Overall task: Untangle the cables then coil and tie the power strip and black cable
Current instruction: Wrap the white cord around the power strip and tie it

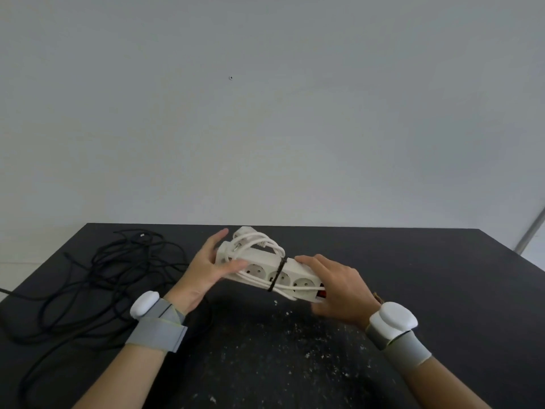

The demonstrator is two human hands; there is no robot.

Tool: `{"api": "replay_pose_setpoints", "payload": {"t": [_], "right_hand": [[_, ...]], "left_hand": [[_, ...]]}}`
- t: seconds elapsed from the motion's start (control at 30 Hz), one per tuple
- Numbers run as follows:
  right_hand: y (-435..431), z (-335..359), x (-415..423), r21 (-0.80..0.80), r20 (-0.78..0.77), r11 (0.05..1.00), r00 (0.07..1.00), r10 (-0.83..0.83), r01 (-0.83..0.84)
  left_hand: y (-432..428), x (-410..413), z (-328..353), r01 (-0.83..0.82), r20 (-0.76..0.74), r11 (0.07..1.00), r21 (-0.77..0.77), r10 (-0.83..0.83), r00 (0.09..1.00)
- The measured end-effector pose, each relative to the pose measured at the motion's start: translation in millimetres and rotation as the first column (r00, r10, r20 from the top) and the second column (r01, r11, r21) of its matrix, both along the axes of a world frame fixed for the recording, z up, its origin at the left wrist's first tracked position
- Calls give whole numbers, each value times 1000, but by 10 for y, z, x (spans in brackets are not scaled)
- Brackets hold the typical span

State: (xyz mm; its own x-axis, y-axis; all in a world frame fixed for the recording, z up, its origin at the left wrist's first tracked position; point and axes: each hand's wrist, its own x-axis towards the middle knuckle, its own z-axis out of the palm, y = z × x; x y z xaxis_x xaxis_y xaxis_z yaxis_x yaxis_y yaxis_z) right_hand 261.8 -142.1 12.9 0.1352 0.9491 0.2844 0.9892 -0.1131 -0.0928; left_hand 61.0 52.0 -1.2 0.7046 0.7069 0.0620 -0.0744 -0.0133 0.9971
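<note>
Now my left hand [203,270] and right hand [339,290] grip one white power strip [277,276], three sockets showing, one dark tie [277,276] around it; one black cable [97,278] lies loose left.

Soft even light, slight blur, wide-angle distortion

Tied power strip [275,271] between hands

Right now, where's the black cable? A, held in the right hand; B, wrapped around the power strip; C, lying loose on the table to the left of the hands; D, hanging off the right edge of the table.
C: the black cable sprawls in loose loops on the table, left of the left hand, while both hands hold the power strip.
</note>
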Motion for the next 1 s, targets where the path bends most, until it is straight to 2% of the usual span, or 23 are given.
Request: {"api": "replay_pose_setpoints", "payload": {"t": [0.07,0.2,0.37,0.5,0.6,0.73,1.0], "right_hand": [[-26,-51,77,-14,11,1000,1000,8,-7],[-64,-115,192,-61,29,998,999,29,-28],[-98,-156,253,-82,-51,996,999,14,-18],[-239,-250,256,-32,-183,999,983,-12,6],[-383,-377,246,-14,-138,998,988,-62,61],[-416,-460,274,-8,-114,997,990,-84,83],[-75,-432,500,0,-125,985,978,-169,170]], "left_hand": [[-1,13,-41,46,-86,987,157,-33,996],[-41,44,-144,90,-153,919,385,-33,988],[-90,69,-127,111,-202,876,470,-16,979],[-163,81,-100,214,-296,806,551,-51,954],[-183,55,-143,279,-387,703,654,-5,922],[-147,63,-176,280,-387,597,752,56,921],[48,359,-94,257,-390,588,767,108,915]]}}
